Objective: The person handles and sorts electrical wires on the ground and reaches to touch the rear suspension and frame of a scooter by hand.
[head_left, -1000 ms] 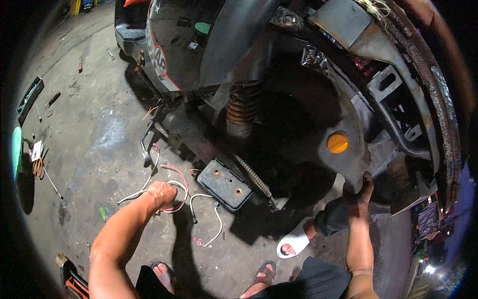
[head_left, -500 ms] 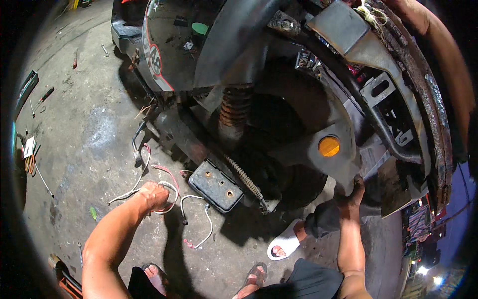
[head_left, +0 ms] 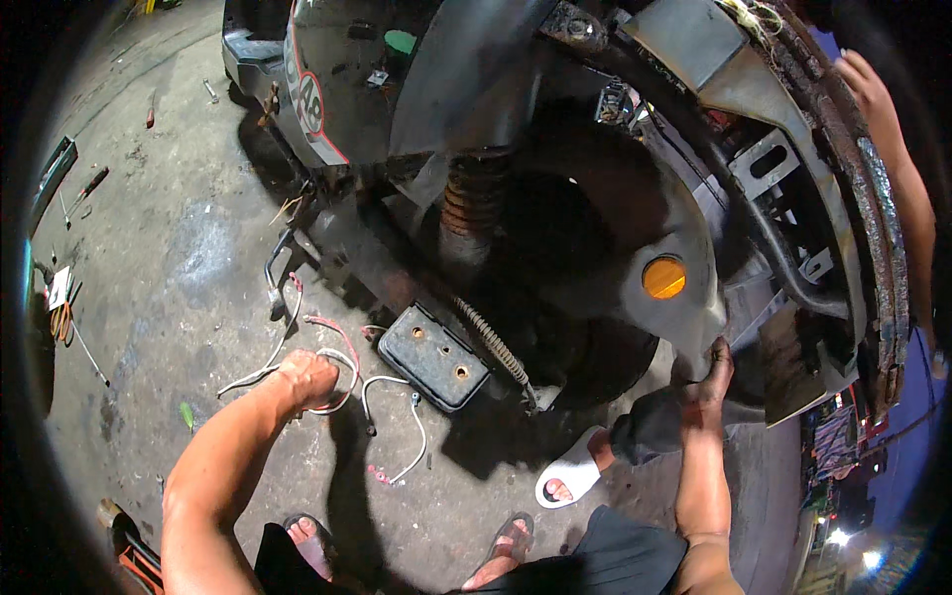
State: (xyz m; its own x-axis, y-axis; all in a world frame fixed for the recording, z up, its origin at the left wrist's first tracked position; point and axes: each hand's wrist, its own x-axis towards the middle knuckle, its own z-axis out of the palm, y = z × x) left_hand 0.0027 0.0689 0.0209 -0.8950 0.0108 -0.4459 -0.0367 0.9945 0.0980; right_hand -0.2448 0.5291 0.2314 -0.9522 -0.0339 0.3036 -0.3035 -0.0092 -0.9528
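Observation:
My left hand is closed in a fist low over the concrete, with a pale cable running into it. More cable loops out past my knuckles, partly reddish. My right hand grips the lower tip of a grey fender panel that carries a round orange reflector. Thumb and fingers wrap the panel's edge. To the right of my left hand, a black rectangular block with rusty holes sits beside the vehicle's frame. A short white cable lies below it.
A rusty coil spring stands in the dark wheel area. Another person's hand is by the rusty curved bar at upper right. A foot in a white sandal is near my right arm. A screwdriver and wrench lie left.
The other person's arm at upper right has shifted, and its fingers now show beside the bar. The fender and my right hand have moved slightly right. My left hand stays nearly in place.

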